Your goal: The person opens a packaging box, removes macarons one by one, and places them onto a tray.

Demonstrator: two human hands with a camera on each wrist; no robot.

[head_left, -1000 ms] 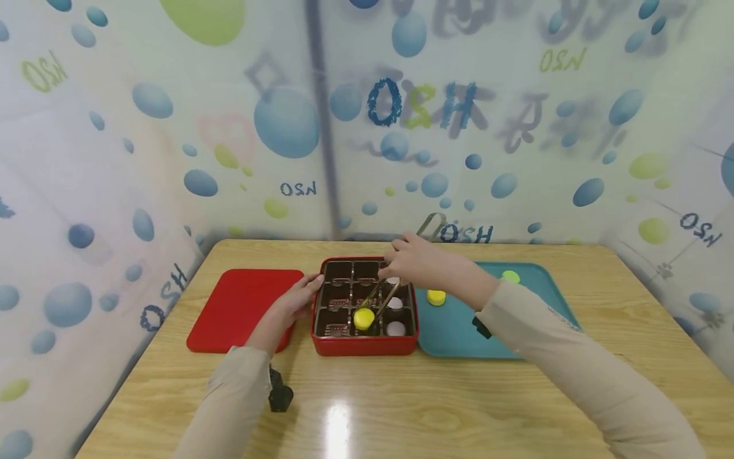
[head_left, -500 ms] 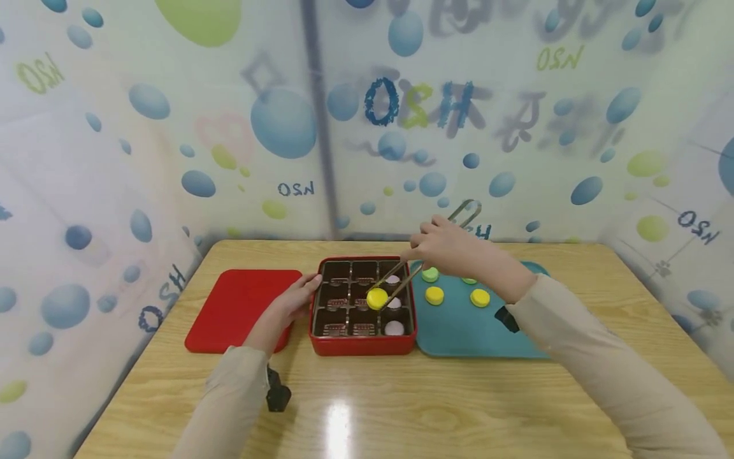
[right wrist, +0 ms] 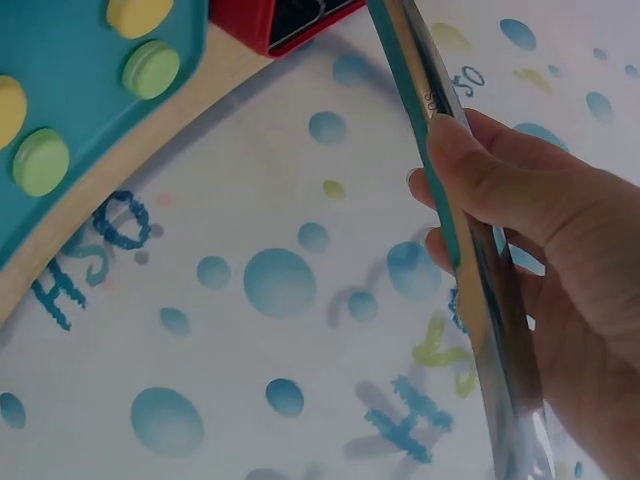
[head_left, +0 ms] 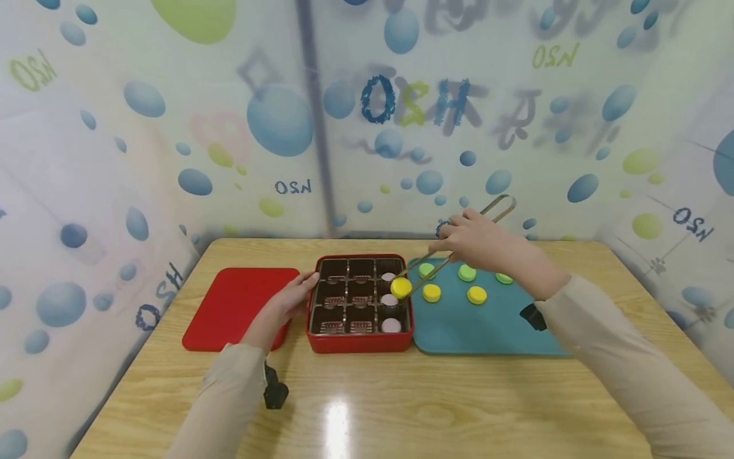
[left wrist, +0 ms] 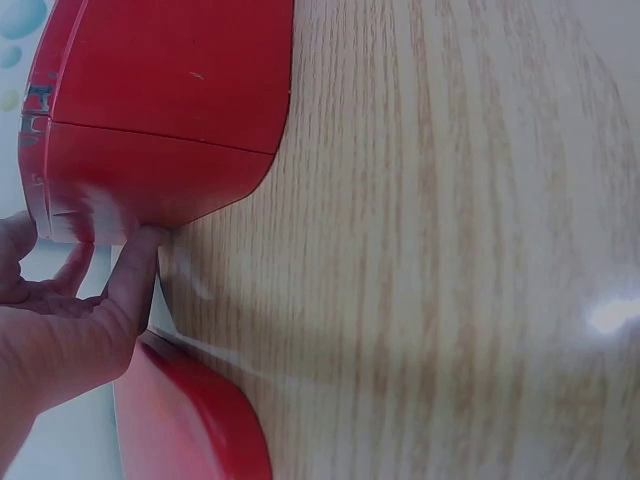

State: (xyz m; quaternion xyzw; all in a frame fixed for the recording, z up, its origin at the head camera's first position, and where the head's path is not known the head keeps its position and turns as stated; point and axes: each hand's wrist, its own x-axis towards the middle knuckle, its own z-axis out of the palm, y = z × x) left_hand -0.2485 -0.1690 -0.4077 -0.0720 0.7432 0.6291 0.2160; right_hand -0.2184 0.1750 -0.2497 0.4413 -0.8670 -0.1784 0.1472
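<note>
Your right hand: (head_left: 482, 239) pinched the metal tongs (right wrist: 488, 300) with the thumb on one side and fingers on the other, raised over the tray with the forearm slanting in from the right.
Tongs: sloped down to the left, their tips closed on a yellow macaron (head_left: 401, 288).
Held macaron: hung at the right rim of the red box, seen against its right column; you could not tell how high.
Your left hand: (head_left: 292, 296) rested against the box's left wall, fingers loosely extended and touching it rather than wrapped round it.
Red box: (head_left: 360, 344) stood on the desk (head_left: 459, 408), divided into compartments, with a pale pink macaron (head_left: 391, 326) in each of the right column's three.
Blue tray: (head_left: 476, 331) lay just right of the box, with two yellow macarons (head_left: 476, 295) before three green macarons (head_left: 467, 273).
Red lid: (head_left: 235, 312) lay left of the box, partly behind your left hand.
In the way: your right forearm and sleeve (head_left: 619, 357) hid the tray's right end.
</note>
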